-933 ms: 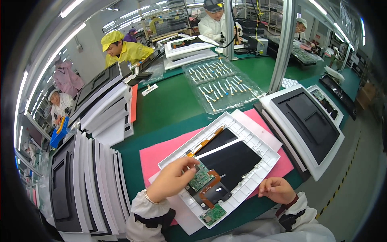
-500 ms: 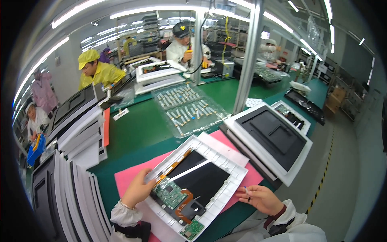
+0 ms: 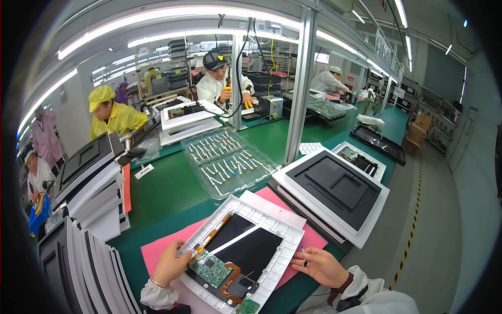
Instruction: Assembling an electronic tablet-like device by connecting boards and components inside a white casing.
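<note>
A white-framed display panel (image 3: 273,224) lies back-up at an angle before me. It carries a green circuit board (image 3: 210,269), orange ribbon cables (image 3: 230,278) and dark flat areas crossed by a white strip. My left hand (image 3: 170,264) grips the frame's left edge, thumb on top, its other fingers partly hidden. Just off the frame's right side, my right hand (image 3: 325,268) is half curled, palm turned up. Between its thumb and fingertips is a small thin piece with a blue end (image 3: 303,250), too small to name.
Pink foam (image 3: 156,250) lies under the panel. Beyond it sits a clear tray (image 3: 230,163) of short white cables. Stacked black-and-white frames (image 3: 334,191) stand at right, more frames (image 3: 83,267) at left. A metal post (image 3: 299,89) rises behind. Co-workers sit across the bench.
My view has shifted, so the bench appears lower and further left. The left hand keeps its grip on the frame; the small piece in the right hand now points more upright.
</note>
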Demonstrator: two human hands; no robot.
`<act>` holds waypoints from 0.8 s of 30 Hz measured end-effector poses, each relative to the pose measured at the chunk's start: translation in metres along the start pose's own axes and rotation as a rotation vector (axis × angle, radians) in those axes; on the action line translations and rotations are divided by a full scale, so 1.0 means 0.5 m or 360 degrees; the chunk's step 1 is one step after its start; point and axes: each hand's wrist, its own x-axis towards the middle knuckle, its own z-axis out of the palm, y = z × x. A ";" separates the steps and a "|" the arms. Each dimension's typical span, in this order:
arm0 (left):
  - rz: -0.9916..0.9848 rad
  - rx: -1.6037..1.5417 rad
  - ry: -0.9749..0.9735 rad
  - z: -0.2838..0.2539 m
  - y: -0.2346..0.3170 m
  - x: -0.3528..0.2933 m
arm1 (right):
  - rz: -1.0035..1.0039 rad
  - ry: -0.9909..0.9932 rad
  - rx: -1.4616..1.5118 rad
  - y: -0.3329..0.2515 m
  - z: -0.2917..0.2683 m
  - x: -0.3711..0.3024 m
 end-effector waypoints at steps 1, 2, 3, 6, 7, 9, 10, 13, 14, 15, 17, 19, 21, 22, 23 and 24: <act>-0.0026 0.0010 -0.0005 0.000 0.006 -0.003 | -0.0001 0.0000 0.0004 0.001 -0.003 0.002; -0.0053 0.0021 -0.0011 0.000 0.009 -0.005 | -0.0029 -0.0005 0.0025 0.002 -0.008 0.005; -0.0056 0.0027 -0.0005 -0.001 0.000 -0.004 | -0.0053 -0.0018 0.0046 0.003 -0.010 0.010; 0.0032 0.0163 0.0004 0.004 -0.033 -0.003 | -0.0075 -0.0048 0.0124 0.004 -0.020 0.027; 0.0041 0.0215 -0.0006 0.005 -0.030 -0.006 | -0.0057 -0.0048 0.0127 0.004 -0.024 0.032; 0.0023 0.0270 -0.0019 0.005 -0.020 -0.012 | -0.0116 -0.0115 0.0151 0.000 -0.027 0.044; -0.0023 0.0314 -0.0086 0.002 -0.006 -0.014 | -0.0139 -0.0114 0.0131 -0.005 -0.024 0.043; -0.0099 0.0397 -0.0194 -0.009 0.038 -0.028 | -0.0164 -0.0103 0.0098 -0.010 -0.031 0.047; -0.0115 0.0433 -0.0224 -0.009 0.044 -0.033 | -0.0152 -0.0081 0.0067 -0.013 -0.026 0.044; -0.0138 0.0434 -0.0222 -0.010 0.044 -0.036 | -0.0129 -0.0085 0.0069 -0.013 -0.023 0.044; -0.0105 0.0487 -0.0102 -0.007 0.039 -0.044 | -0.0144 -0.0027 -0.0036 -0.009 -0.024 0.042; 0.0193 0.0632 0.0156 0.007 0.052 -0.067 | -0.0224 0.0083 -0.0183 -0.006 -0.021 0.041; 0.0502 0.0764 0.0393 0.019 0.081 -0.085 | -0.0368 0.0276 -0.0617 -0.016 -0.028 0.042; 0.0608 0.0626 0.0369 0.019 0.105 -0.093 | -0.0418 0.0325 -0.0811 -0.027 -0.017 0.037; 0.0709 0.0486 0.0344 0.021 0.125 -0.097 | -0.0484 0.0334 -0.0816 -0.033 -0.007 0.040; 0.0703 0.0402 0.0248 0.023 0.136 -0.100 | -0.0431 0.0248 -0.0831 -0.042 0.005 0.040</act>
